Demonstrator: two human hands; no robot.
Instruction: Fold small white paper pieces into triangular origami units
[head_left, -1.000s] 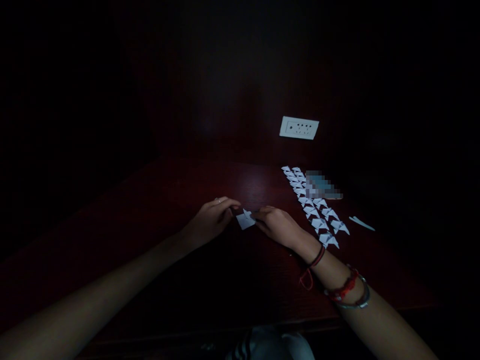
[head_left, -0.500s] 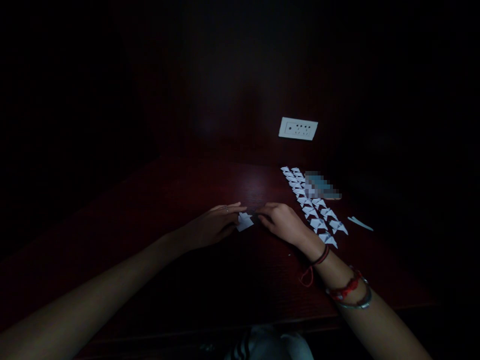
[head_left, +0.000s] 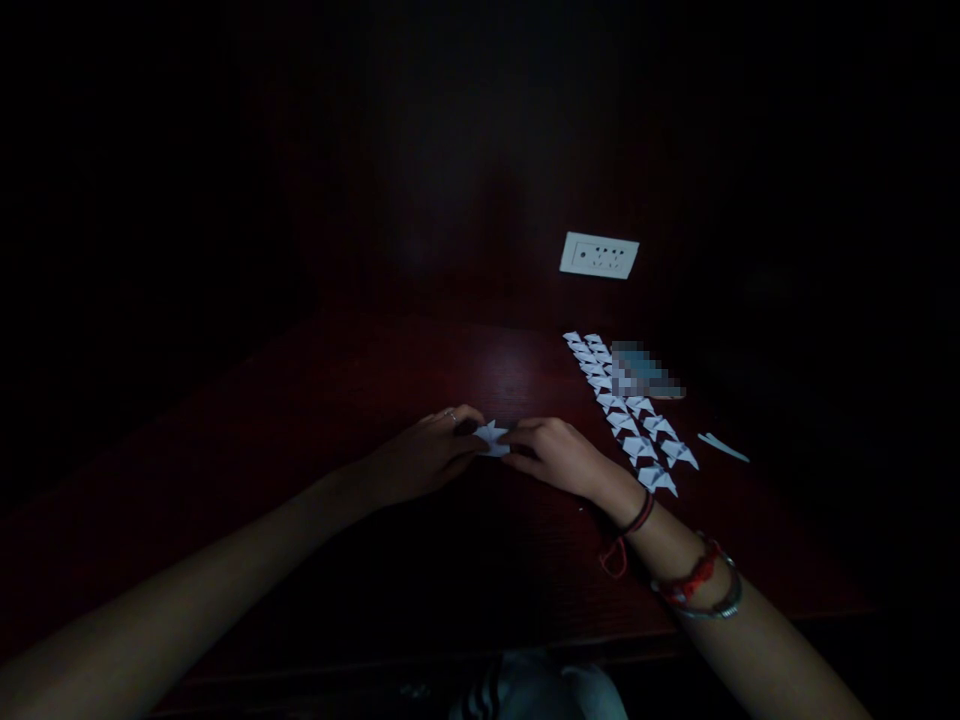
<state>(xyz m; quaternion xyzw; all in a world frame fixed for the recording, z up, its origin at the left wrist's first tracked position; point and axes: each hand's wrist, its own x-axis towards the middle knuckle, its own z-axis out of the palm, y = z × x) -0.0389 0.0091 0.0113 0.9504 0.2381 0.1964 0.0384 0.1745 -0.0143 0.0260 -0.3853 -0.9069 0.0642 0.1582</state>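
A small folded piece of white paper (head_left: 492,437) lies between my hands, just above or on the dark red table. My left hand (head_left: 439,445), with a ring on one finger, pinches its left edge. From the other side my right hand (head_left: 553,452) grips the right edge with thumb and fingers. Folds and a pointed corner show at the paper's top. Right of my right hand, several folded white paper figures (head_left: 621,422) stand in two slanting rows.
A thin pale strip (head_left: 723,446) lies right of the rows. Behind them is a flat, pixelated object (head_left: 646,372). A white socket plate (head_left: 599,256) is on the dark wall. The table's front edge (head_left: 420,668) runs near my lap.
My right hand has moved in and taken hold of the paper's right side. My left fingers have curled from stretched out to pinching, and the paper is turned or tilted differently.
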